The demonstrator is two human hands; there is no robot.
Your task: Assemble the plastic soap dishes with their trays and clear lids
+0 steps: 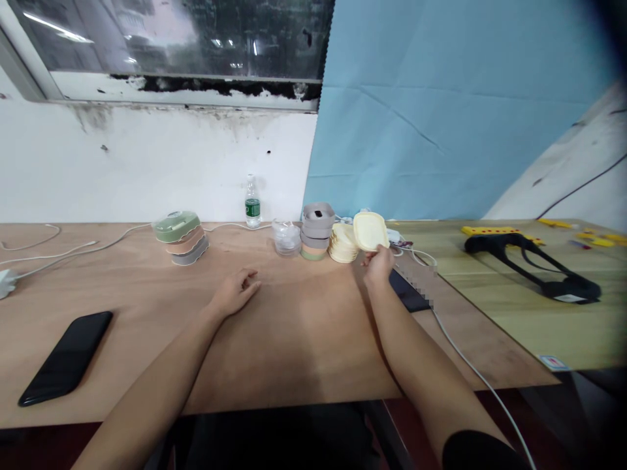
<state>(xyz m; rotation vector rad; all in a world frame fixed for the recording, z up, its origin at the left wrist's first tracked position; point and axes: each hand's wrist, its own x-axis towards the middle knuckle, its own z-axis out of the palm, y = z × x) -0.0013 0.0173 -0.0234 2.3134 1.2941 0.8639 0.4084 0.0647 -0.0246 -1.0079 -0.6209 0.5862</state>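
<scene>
Our right grip point(379, 264) pinches the lower edge of a cream lid point(371, 231), a shallow rounded square with a raised rim, tilted so that its broad face turns towards us. The lid is just right of a stack of matching lids point(343, 247), whose thin, smooth layers make a ribbed column on the wood-grained counter point(294, 352). Our left grip point(236, 292) is loosely spread, fingers half curled, low at the counter; whether the fingertips touch the wood, we cannot tell.

Next to the cream stack we see a tower of boxes point(317, 225), mostly matte grey with orange and green bands lower down, and beside it some clear, glossy round-edged pieces point(286, 238). Farther left lean green, orange and grey containers point(179, 228), softly rounded, with a filmy wrap. Behind stands a see-through bottle point(252, 207) with a green label.
</scene>
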